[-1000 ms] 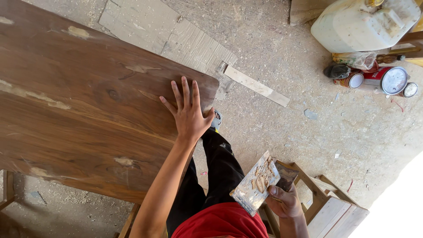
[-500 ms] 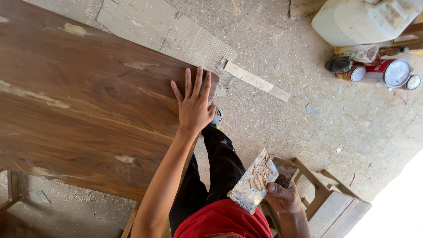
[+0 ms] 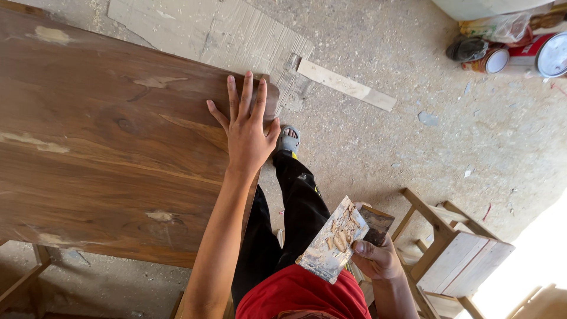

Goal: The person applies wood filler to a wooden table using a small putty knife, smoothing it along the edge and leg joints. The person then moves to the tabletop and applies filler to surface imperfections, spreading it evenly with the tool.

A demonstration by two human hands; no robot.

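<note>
Fingers of left hand spread flat on board; right hand grips putty knife, handle seemingly hidden

Bright daylight, coming in from lower right; floor there blown out to near white, detail lost. Soft shadow under wooden stool and beside trouser leg. Tabletop evenly lit, no glare. Sharp focus thru centre, no motion blur. Slight wide-angle stretch twd edges, esp. corners. Colours warm, contrast moderate.
</note>
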